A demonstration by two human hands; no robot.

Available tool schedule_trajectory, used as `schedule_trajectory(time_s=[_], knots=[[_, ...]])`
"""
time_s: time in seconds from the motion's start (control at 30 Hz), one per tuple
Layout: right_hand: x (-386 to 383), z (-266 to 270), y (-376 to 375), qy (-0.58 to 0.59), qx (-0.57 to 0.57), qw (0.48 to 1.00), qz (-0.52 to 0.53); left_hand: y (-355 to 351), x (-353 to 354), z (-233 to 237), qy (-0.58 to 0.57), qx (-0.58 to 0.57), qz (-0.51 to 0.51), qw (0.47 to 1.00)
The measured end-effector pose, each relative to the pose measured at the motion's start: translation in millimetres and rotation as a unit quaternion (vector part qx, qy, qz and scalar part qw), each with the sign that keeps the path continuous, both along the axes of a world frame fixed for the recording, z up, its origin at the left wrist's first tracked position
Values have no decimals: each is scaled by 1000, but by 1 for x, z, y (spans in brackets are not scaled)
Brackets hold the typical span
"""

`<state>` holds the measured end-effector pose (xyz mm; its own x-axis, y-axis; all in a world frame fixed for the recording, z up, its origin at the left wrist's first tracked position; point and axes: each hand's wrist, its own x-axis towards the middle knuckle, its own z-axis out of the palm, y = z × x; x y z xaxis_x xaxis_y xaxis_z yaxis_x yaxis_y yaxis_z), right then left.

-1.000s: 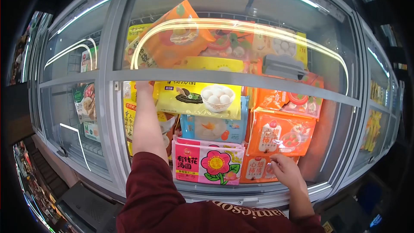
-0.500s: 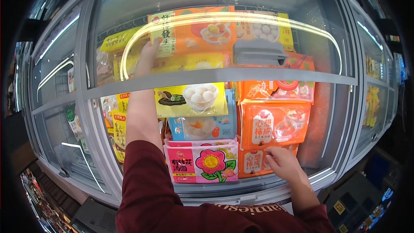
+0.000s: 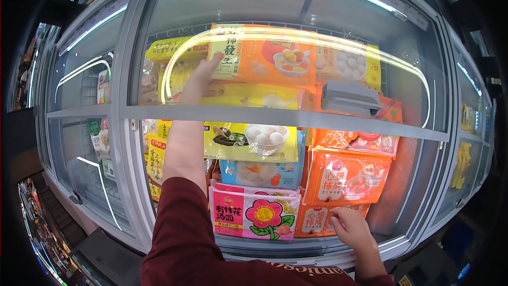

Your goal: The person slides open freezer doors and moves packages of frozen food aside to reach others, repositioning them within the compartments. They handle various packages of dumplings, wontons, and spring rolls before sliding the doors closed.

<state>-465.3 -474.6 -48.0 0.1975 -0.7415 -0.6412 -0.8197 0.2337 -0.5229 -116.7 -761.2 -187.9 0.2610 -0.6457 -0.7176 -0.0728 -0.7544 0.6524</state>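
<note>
My left arm reaches in under the sliding glass lid, and my left hand [image 3: 207, 69] shows through the glass. Its fingers are closed on the left edge of an orange and cream bag of frozen dumplings [image 3: 272, 55] with a bowl pictured on it. Beneath that bag lie yellow bags [image 3: 253, 140] showing white balls. My right hand [image 3: 353, 228] is at the front, its fingers curled in, by the lower orange bag [image 3: 313, 221]; whether it touches the bag or has anything between its fingers I cannot make out. Another orange bag [image 3: 346, 177] lies just above it.
The freezer's grey lid frame [image 3: 286, 116] crosses over my left forearm, and a grey handle [image 3: 350, 99] sits on the glass. A pink bag [image 3: 254, 214] and a blue bag [image 3: 262, 173] stand in the middle front. Yellow bags [image 3: 157, 164] line the left side.
The view has shifted, so the freezer appears lower and to the right. My left hand still grips the orange and cream bag, which looks slightly more tilted. My right hand stays by the lower orange bag.
</note>
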Motion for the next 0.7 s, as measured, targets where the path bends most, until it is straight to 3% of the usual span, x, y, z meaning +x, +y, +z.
schedule_trajectory(time_s=[0.07, 0.27, 0.37, 0.47, 0.7], knots=[[1, 0, 0, 2, 5, 1000, 5, 10, -7, 30, 76, 10, 11, 997], [0, -2, 2, -4, 18, 1000, -8, -8, 3, 4, 234, -54, 2, 971], [-1, -2, 2, -9, 17, 1000, -7, 4, -1, 17, 269, -109, 41, 956], [0, -1, 3, -19, 3, 1000, -7, -15, 13, 11, 264, -112, -13, 958], [-4, 0, 4, -29, -13, 999, -9, -31, 3, 31, 295, -157, 113, 936]])
